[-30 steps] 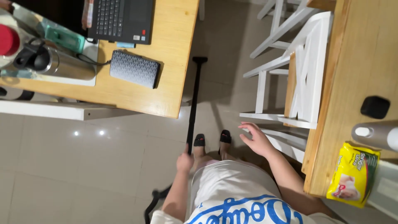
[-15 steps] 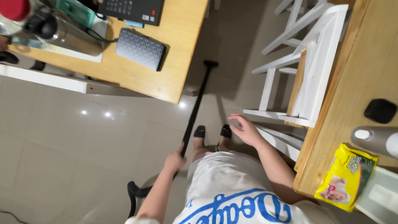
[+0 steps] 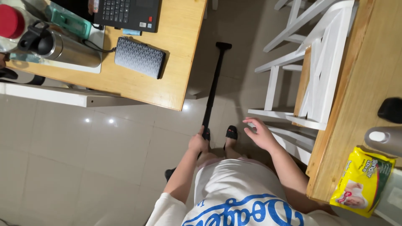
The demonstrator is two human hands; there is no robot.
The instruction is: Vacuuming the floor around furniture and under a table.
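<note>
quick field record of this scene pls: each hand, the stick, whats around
left hand: closed round the black pole
right hand: open, holding nothing, near the white chair
pole: slanted, head on the tiled floor past the table corner
left table: laptop, patterned pouch, steel flask
right table: yellow packet

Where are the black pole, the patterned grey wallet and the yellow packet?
black pole (image 3: 213, 88), head view, middle of the shaft above the floor.
patterned grey wallet (image 3: 139, 57), head view, centre of its top face.
yellow packet (image 3: 363, 181), head view, middle of its front.
</note>
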